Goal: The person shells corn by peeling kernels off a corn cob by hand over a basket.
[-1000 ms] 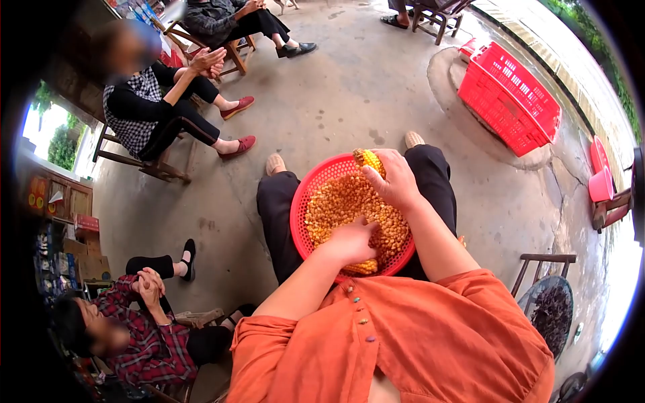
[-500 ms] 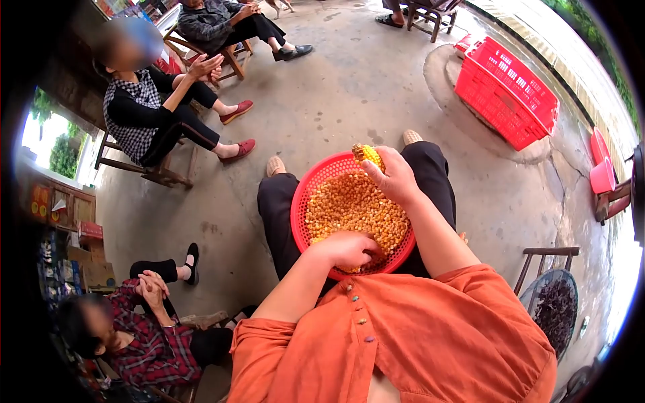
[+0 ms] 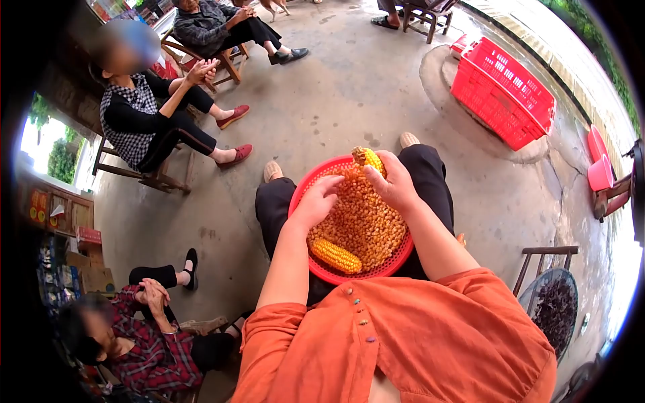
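Note:
A red plastic basket [image 3: 297, 205] of loose corn kernels [image 3: 366, 218] rests on my lap. My right hand [image 3: 395, 185] is closed around an ear of corn [image 3: 369, 160] above the basket's far right side. The ear's brown end points up and left; my palm hides its lower part. My left hand [image 3: 318, 201] hovers over the left part of the basket, its fingers loosely bent and apart, with nothing seen in them. A second ear of corn [image 3: 336, 256], covered in yellow kernels, lies on the kernels at the near left.
Red crates [image 3: 502, 94] stand on the concrete floor ahead to the right. A round dish of dark dried material [image 3: 555, 312] sits by a wooden chair at my right. Several people sit on chairs at the left and far side. A pink basin [image 3: 600, 173] is at the far right.
My left hand has risen from the near side of the kernels and moved forward, closer to my right hand. The ear lying in the basket now shows fully. My right hand still holds its ear.

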`<action>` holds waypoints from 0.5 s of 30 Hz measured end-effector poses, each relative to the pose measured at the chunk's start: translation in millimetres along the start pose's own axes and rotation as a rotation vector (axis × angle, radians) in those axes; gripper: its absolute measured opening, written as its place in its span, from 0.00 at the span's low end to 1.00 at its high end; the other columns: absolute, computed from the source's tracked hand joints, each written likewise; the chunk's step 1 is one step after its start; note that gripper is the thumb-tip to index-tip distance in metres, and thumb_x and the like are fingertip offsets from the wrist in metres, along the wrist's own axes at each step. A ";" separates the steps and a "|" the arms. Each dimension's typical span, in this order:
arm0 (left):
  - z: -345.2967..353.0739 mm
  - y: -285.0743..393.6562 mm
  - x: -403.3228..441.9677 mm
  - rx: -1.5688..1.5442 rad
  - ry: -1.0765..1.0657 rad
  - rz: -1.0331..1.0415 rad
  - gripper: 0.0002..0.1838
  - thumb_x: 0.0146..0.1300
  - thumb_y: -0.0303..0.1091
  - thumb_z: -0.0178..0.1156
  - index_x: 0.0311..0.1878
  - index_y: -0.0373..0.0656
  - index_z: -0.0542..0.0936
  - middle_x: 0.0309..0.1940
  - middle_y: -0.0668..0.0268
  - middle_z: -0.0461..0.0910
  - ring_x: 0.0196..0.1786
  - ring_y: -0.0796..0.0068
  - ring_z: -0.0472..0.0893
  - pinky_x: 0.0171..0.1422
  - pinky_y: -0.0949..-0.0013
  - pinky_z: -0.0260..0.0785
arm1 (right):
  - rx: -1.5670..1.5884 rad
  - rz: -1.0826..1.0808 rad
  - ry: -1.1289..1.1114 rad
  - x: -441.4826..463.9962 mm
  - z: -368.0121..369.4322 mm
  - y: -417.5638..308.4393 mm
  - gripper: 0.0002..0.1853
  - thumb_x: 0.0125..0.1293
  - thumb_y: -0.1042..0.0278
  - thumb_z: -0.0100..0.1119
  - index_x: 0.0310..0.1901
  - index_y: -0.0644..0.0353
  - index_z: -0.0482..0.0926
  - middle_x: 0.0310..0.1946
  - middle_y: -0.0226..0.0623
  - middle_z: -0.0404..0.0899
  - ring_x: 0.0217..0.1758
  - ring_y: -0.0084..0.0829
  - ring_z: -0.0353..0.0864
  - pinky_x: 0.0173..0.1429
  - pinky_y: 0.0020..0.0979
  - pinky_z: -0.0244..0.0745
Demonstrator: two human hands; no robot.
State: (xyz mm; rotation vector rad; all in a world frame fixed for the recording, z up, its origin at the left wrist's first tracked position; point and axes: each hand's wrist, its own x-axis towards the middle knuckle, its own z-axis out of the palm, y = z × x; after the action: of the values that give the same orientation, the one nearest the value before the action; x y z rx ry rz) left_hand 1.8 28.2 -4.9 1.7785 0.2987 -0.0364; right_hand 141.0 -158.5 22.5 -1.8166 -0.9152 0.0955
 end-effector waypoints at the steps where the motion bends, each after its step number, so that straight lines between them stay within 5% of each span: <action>1: 1.3 -0.7 -3.7 -0.002 -0.002 -0.006 0.25 0.66 0.20 0.53 0.67 0.45 0.74 0.66 0.62 0.67 0.64 0.71 0.72 0.60 0.69 0.75 | 0.063 0.008 -0.024 -3.1 -1.1 -1.1 0.21 0.69 0.53 0.61 0.52 0.62 0.76 0.41 0.45 0.79 0.49 0.44 0.78 0.54 0.37 0.73; 4: 3.9 -9.2 -20.0 0.146 0.293 0.040 0.20 0.68 0.23 0.52 0.63 0.40 0.75 0.54 0.63 0.75 0.47 0.75 0.79 0.53 0.71 0.74 | 0.377 0.138 -0.153 -14.8 0.5 -14.9 0.20 0.71 0.55 0.60 0.55 0.62 0.74 0.40 0.37 0.79 0.44 0.33 0.79 0.52 0.31 0.74; 6: 10.4 -4.6 -29.7 -0.026 0.338 -0.022 0.18 0.70 0.25 0.53 0.62 0.40 0.75 0.52 0.64 0.76 0.46 0.76 0.79 0.51 0.72 0.74 | 0.617 0.320 -0.325 -26.4 3.2 -15.5 0.20 0.74 0.56 0.57 0.59 0.61 0.71 0.39 0.27 0.77 0.38 0.18 0.77 0.46 0.24 0.74; 9: 13.2 15.3 -42.5 -0.371 0.368 -0.101 0.16 0.72 0.32 0.54 0.61 0.40 0.74 0.46 0.66 0.79 0.42 0.78 0.80 0.46 0.75 0.73 | 0.653 0.503 -0.430 -41.9 3.7 -30.3 0.22 0.73 0.56 0.59 0.60 0.60 0.71 0.39 0.27 0.77 0.37 0.18 0.77 0.43 0.23 0.73; 11: 11.3 18.3 -50.0 -0.891 0.180 -0.052 0.17 0.71 0.32 0.55 0.60 0.39 0.75 0.42 0.67 0.80 0.40 0.78 0.80 0.46 0.75 0.73 | 0.750 0.588 -0.545 -49.5 5.6 -25.8 0.24 0.72 0.58 0.60 0.64 0.59 0.68 0.46 0.30 0.77 0.41 0.19 0.77 0.48 0.25 0.75; 15: 18.8 18.4 -53.5 -0.829 0.098 -0.068 0.20 0.65 0.29 0.57 0.61 0.38 0.73 0.41 0.65 0.80 0.37 0.76 0.79 0.46 0.72 0.73 | 0.825 0.565 -0.606 -52.0 7.2 -24.1 0.24 0.71 0.62 0.61 0.63 0.60 0.68 0.45 0.30 0.77 0.41 0.20 0.78 0.47 0.25 0.75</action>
State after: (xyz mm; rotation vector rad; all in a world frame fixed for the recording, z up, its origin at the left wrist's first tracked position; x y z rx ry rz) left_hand -43.2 -3.2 18.3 0.9482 0.3762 0.1132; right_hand 88.2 -181.6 21.5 -1.1980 -0.5785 1.2434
